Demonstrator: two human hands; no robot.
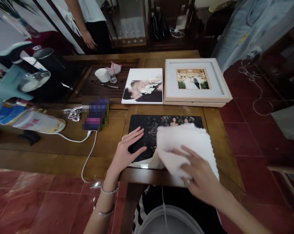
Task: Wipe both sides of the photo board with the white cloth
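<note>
A dark glossy photo panel (147, 130) lies flat on the wooden table in front of me. It shows two figures in its upper right part and a pale train of fabric along its lower edge. My left hand (129, 146) rests on the panel's left side, fingers stretched out and thumb apart. Over the panel's right half spreads a white cloth (185, 136) with a scalloped edge, hiding much of the picture. My right hand (198, 172), a little blurred, presses on the cloth and holds it with bent fingers.
Behind the panel are a white photo print (144, 97) and stacked framed pictures (171, 78). A phone (95, 113) with white cables, a plastic package (37, 120), a white cup (102, 75) and a dark kettle (49, 65) stand left. Another person's hand (89, 40) hangs beyond the table.
</note>
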